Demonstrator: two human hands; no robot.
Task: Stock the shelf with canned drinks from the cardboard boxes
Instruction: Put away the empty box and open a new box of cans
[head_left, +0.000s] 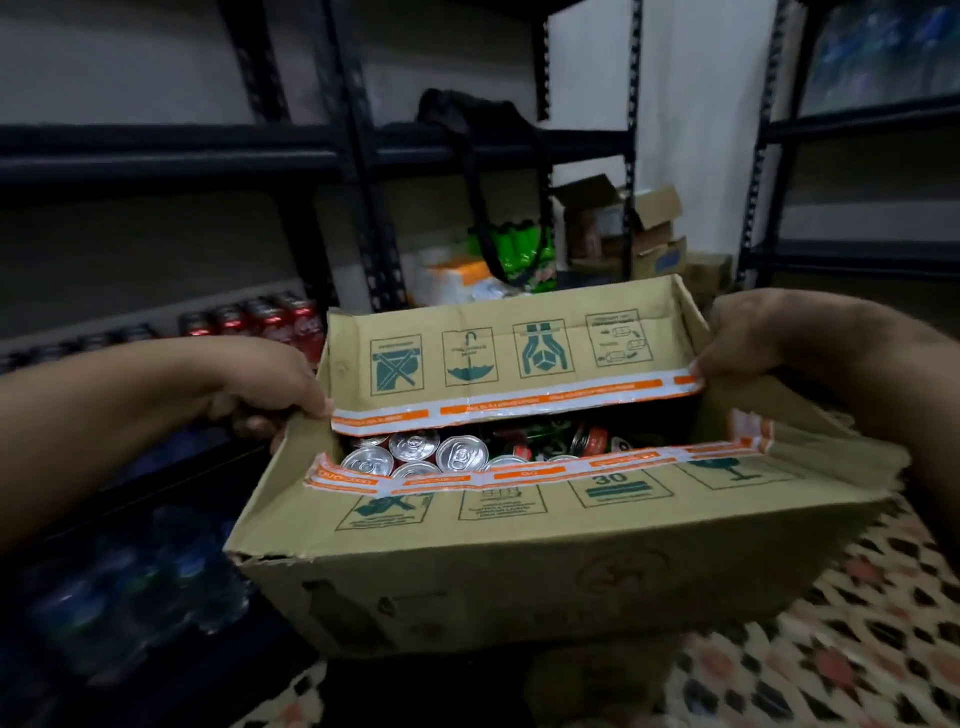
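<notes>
The brown corrugated cardboard box (519, 571), printed with green handling symbols, sits nearest the camera, its near wall dented and its near top flap (545, 493) lying almost flat. The fingers of the left hand (270, 384) are closed on the left end of the box's far top flap (509, 358), thumb tip on the orange-and-white tape strip (519, 402) along that flap's edge, other fingers curled beneath. The right hand (763, 338) pinches the same flap at its right end, fingertips on the tape. The far flap stands tilted up between the two hands, leaving a slot between the flaps.

Through that slot, inside the box, the silver-topped drink cans (415, 452) stand upright at the left, just below the left fingers; further right the contents show red and green but are too dark to make out.

Left of the box, behind the left forearm, a row of red cans (270, 317) stands on the black metal shelf (171, 156). Below the box on the left lie shrink-wrapped bottles (130, 582), blurred. Beyond the box, green bottles (514, 249) and small cartons (639, 228) sit on the floor. Right of the box lies a patterned cloth (841, 649).
</notes>
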